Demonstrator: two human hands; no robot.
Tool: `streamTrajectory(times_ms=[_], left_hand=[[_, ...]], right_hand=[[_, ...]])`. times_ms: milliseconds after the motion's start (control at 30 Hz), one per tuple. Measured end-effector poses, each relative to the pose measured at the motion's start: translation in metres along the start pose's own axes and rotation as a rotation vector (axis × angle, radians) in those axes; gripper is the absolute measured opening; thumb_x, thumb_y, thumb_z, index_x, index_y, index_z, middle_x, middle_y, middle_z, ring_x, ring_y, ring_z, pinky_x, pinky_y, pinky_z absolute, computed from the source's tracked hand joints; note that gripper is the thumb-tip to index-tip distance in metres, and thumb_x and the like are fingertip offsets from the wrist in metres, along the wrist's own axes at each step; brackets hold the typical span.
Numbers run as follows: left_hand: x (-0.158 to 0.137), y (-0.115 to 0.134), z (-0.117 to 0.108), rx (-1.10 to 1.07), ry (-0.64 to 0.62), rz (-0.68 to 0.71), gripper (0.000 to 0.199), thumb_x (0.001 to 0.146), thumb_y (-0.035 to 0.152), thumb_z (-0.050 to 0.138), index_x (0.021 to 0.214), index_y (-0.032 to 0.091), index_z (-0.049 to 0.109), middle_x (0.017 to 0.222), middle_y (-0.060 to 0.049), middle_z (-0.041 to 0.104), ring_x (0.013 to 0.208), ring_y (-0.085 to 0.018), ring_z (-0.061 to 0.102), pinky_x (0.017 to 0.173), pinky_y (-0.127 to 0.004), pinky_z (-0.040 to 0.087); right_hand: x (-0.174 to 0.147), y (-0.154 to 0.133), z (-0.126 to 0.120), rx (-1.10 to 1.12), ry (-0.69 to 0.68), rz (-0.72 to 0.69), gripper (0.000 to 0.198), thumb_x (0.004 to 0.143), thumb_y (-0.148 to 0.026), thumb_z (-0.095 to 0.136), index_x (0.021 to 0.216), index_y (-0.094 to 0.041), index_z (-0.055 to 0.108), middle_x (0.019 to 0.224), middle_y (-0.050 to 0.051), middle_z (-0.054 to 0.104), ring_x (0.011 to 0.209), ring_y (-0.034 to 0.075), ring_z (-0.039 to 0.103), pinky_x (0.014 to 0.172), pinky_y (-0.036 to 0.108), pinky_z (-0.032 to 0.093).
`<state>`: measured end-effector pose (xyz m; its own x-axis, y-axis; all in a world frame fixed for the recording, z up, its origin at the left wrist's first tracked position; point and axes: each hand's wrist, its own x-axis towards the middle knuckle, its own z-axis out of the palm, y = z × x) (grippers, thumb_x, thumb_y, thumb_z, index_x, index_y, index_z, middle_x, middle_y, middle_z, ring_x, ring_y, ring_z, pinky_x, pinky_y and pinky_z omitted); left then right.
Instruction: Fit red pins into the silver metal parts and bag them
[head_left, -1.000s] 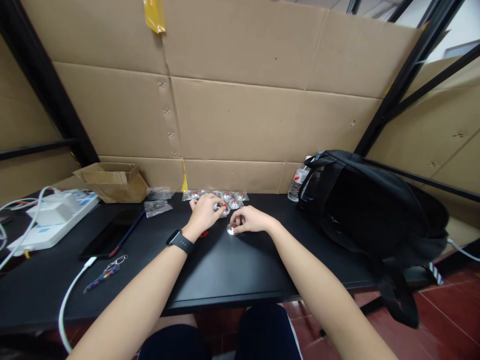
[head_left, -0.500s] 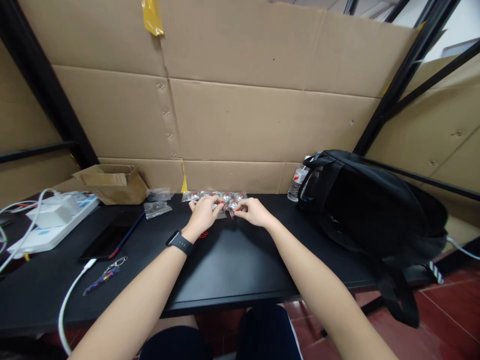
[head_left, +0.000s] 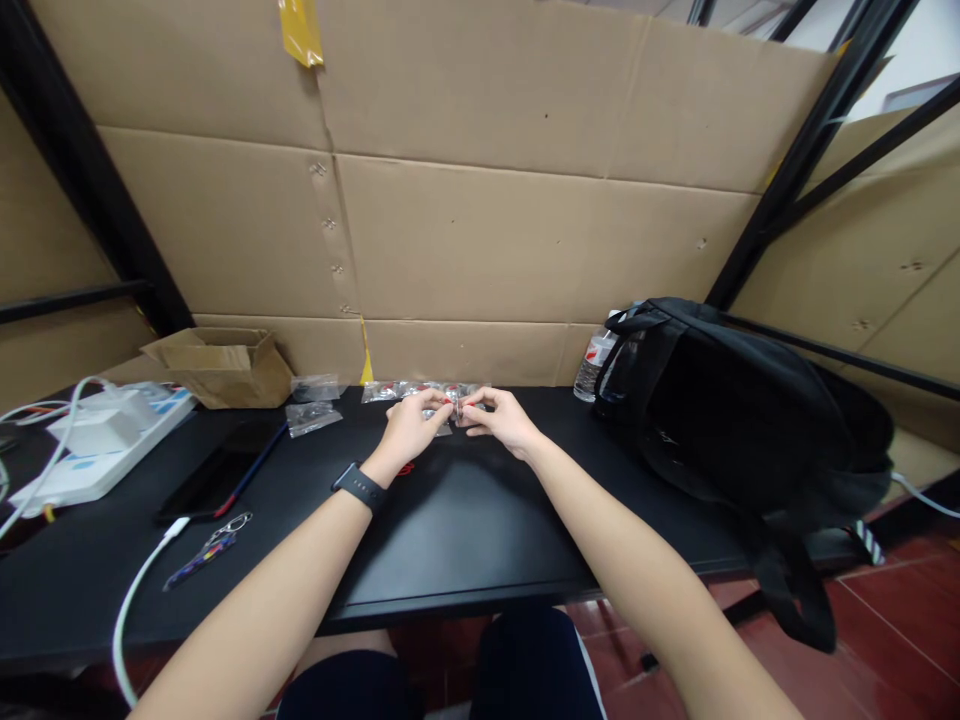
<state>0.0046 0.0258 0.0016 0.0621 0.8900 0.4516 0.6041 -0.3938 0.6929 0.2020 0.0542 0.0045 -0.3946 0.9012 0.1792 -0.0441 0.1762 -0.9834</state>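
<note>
In the head view my left hand (head_left: 411, 424) and my right hand (head_left: 507, 422) meet over the far middle of the table, fingertips nearly touching. Both are closed in a pinch on a small shiny piece (head_left: 458, 410) with red beside it; its kind is too small to make out, and fingers partly cover it. Just behind them lies a row of small clear packets (head_left: 381, 392) with silvery and red contents. A bit of red cord (head_left: 406, 468) rests on the table by my left wrist, which wears a dark watch.
Clear plastic bags (head_left: 313, 418) and an open cardboard box (head_left: 232, 370) stand left, with a phone (head_left: 221, 470), a keychain (head_left: 206, 560) and a white power strip (head_left: 97, 470). At right are a water bottle (head_left: 592, 370) and a black backpack (head_left: 750, 420). Cardboard (head_left: 480, 250) walls the back.
My right hand has shifted slightly left and up, its fingers now up against those of my left hand at the small shiny piece. My left hand has barely moved.
</note>
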Motion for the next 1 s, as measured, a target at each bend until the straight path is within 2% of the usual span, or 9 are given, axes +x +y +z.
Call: streamTrajectory(times_ms=[67,233,300,400,500,600,667,867,1000], left_hand=[[0.000,-0.001,0.000,0.013,-0.014,0.003,0.019,0.091,0.042,0.061,0.097,0.027,0.072,0.096,-0.001,0.079,0.099,-0.023,0.073,0.091,-0.036,0.049],[0.000,0.009,-0.004,0.067,-0.020,0.039,0.019,0.090,0.040,0.060,0.095,0.027,0.073,0.096,0.000,0.079,0.096,-0.024,0.073,0.095,-0.038,0.048],[-0.001,0.013,-0.009,0.093,-0.045,0.068,0.020,0.091,0.039,0.059,0.095,0.027,0.074,0.098,-0.001,0.079,0.097,-0.025,0.072,0.097,-0.038,0.047],[-0.001,0.012,-0.017,0.127,-0.148,0.137,0.021,0.091,0.041,0.058,0.097,0.028,0.074,0.102,-0.001,0.078,0.099,-0.025,0.071,0.096,-0.037,0.048],[-0.001,0.000,-0.025,0.213,-0.290,0.183,0.025,0.085,0.039,0.066,0.107,0.030,0.073,0.112,-0.003,0.076,0.109,-0.028,0.067,0.097,-0.039,0.047],[0.000,-0.016,-0.031,0.439,-0.309,0.104,0.037,0.075,0.035,0.073,0.111,0.029,0.072,0.122,-0.009,0.071,0.120,-0.037,0.060,0.100,-0.049,0.044],[0.001,-0.025,-0.033,0.533,-0.327,0.016,0.031,0.072,0.033,0.073,0.103,0.028,0.074,0.121,-0.012,0.071,0.119,-0.039,0.060,0.097,-0.052,0.044],[0.004,-0.026,-0.036,0.500,-0.414,-0.068,0.019,0.069,0.029,0.074,0.088,0.029,0.074,0.096,-0.006,0.077,0.097,-0.032,0.071,0.086,-0.040,0.050],[0.002,-0.017,-0.037,0.494,-0.441,-0.101,0.015,0.070,0.037,0.075,0.082,0.029,0.074,0.089,-0.004,0.078,0.092,-0.031,0.072,0.087,-0.042,0.049]], right_hand=[[-0.003,-0.003,0.001,0.093,-0.023,0.039,0.032,0.076,-0.040,0.083,0.091,-0.020,0.065,0.112,0.008,0.071,0.078,0.018,0.076,0.064,0.027,0.062],[-0.008,-0.012,-0.001,0.178,-0.120,0.081,0.044,0.080,-0.032,0.081,0.120,-0.027,0.064,0.118,0.007,0.069,0.077,0.016,0.077,0.068,0.027,0.062],[-0.008,-0.014,0.000,0.176,-0.134,0.094,0.043,0.081,-0.031,0.081,0.121,-0.025,0.067,0.116,0.008,0.069,0.078,0.016,0.076,0.072,0.027,0.062],[-0.008,-0.012,0.003,0.150,-0.123,0.086,0.049,0.075,-0.030,0.086,0.121,-0.023,0.070,0.108,0.007,0.072,0.078,0.016,0.075,0.071,0.026,0.061],[-0.007,-0.010,0.005,0.106,-0.097,0.048,0.057,0.067,-0.029,0.091,0.120,-0.022,0.071,0.102,0.006,0.073,0.073,0.015,0.073,0.064,0.024,0.060],[-0.006,-0.012,0.002,0.078,-0.062,0.026,0.055,0.067,-0.029,0.090,0.118,-0.023,0.072,0.106,0.007,0.072,0.070,0.013,0.072,0.060,0.022,0.058],[-0.005,-0.014,-0.001,0.057,-0.034,0.011,0.053,0.067,-0.028,0.090,0.117,-0.024,0.073,0.110,0.007,0.070,0.069,0.012,0.072,0.058,0.021,0.056],[-0.003,-0.017,-0.009,-0.006,-0.015,-0.025,0.049,0.068,-0.027,0.088,0.115,-0.025,0.074,0.112,0.007,0.069,0.068,0.012,0.072,0.057,0.021,0.054],[-0.002,-0.016,-0.011,-0.019,-0.023,-0.051,0.049,0.069,-0.029,0.087,0.116,-0.024,0.073,0.114,0.008,0.069,0.069,0.013,0.072,0.055,0.020,0.053]])
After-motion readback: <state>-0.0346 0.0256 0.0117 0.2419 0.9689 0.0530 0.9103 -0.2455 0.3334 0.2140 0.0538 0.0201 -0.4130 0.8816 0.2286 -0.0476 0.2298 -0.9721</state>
